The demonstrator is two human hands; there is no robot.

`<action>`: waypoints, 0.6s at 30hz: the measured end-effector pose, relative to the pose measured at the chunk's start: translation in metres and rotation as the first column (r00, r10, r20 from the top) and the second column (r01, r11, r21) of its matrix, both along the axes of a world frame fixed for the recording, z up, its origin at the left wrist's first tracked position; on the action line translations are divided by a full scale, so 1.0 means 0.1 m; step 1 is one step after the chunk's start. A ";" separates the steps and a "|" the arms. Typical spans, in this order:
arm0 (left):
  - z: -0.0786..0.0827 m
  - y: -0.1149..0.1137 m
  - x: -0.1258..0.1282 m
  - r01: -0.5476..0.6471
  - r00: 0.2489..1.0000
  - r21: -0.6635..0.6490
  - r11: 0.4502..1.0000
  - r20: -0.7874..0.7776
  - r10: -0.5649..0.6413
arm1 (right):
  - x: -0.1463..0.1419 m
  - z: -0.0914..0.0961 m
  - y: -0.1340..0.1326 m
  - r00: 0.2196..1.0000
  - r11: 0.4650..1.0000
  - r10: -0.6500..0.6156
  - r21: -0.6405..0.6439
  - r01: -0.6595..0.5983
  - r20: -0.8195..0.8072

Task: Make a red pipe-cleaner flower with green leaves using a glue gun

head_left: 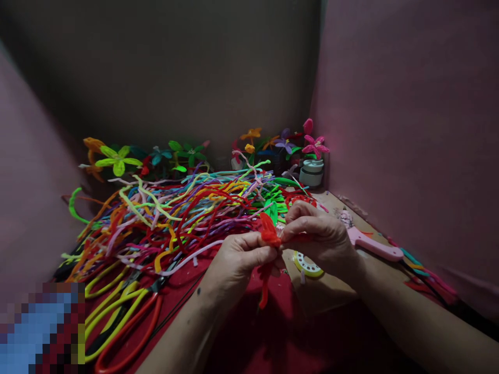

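Note:
Between my two hands, over the red cloth, is a red pipe cleaner flower piece (270, 235). My left hand (246, 255) pinches its base between thumb and forefinger. A red stem end hangs down below the fingers. My right hand (317, 231) closes on the right side of the same piece, with fingers bent together; part of the red strand shows under them. Just behind my hands lies a large heap of loose pipe cleaners (187, 208) in many colours. A yellow ring-shaped spool (307, 265) rests on the board below my right hand.
Scissors with red handles (130, 337) and yellow-handled cutters (105, 311) lie at the front left. On the right is a pink glue gun (376, 245). Finished pipe cleaner flowers (119, 161) and a pale jar (312, 172) stand along the back wall. Pink walls close both sides.

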State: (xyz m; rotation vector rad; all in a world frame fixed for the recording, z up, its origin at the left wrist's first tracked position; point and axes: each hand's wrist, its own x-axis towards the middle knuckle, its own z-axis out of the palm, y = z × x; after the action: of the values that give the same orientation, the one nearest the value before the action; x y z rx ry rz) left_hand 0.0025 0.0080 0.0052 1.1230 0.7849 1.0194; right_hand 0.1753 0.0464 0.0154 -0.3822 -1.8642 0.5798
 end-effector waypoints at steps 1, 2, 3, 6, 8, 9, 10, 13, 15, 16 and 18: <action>0.00 0.00 0.00 0.001 1.000 -0.005 1.000 -0.001 -0.001 | 0.00 0.00 0.00 1.000 1.000 0.002 -0.002 -0.002 0.002; 0.01 -0.01 0.00 0.001 1.000 -0.005 1.000 0.001 -0.001 | -0.01 0.00 0.00 1.000 1.000 0.005 0.001 -0.005 0.002; 0.01 -0.01 0.00 0.002 1.000 -0.003 1.000 0.004 -0.002 | -0.01 0.00 0.00 1.000 1.000 0.009 0.009 -0.009 0.003; 0.03 -0.02 0.01 -0.009 1.000 0.020 1.000 0.016 0.009 | -0.02 -0.01 -0.01 0.999 0.999 0.035 0.011 -0.035 0.004; 0.04 -0.03 0.02 -0.025 1.000 0.031 0.999 0.020 0.024 | -0.03 -0.03 -0.03 0.998 0.997 0.056 -0.051 -0.057 -0.034; 0.04 -0.04 0.02 -0.041 0.999 0.035 0.999 0.023 0.040 | -0.03 -0.04 -0.04 0.995 0.992 0.062 -0.106 -0.069 -0.072; 0.05 -0.03 0.03 -0.062 0.998 0.036 0.997 0.031 0.061 | -0.04 -0.05 -0.06 0.991 0.982 0.060 -0.169 -0.080 -0.118; 0.09 -0.02 0.03 -0.167 0.982 0.041 0.985 0.091 0.163 | -0.07 -0.06 -0.11 0.974 0.928 -0.007 -0.363 -0.078 -0.227; 0.11 -0.01 0.04 -0.235 0.964 0.029 0.971 0.135 0.229 | -0.11 -0.05 -0.15 0.980 0.875 -0.036 -0.480 -0.063 -0.195; 0.12 -0.01 0.04 -0.259 0.956 0.018 0.966 0.149 0.253 | -0.13 -0.05 -0.17 0.989 0.848 -0.023 -0.527 -0.059 -0.148; 0.13 -0.01 0.05 -0.275 0.948 -0.003 0.961 0.162 0.272 | -0.19 -0.04 -0.21 0.998 0.800 0.050 -0.596 -0.063 -0.039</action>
State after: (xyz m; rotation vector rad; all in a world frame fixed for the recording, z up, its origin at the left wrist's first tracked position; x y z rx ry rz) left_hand 0.0073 0.0072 0.0179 0.9502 0.8158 1.3367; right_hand 0.1568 0.0258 0.0115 -0.7317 -1.6375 1.2196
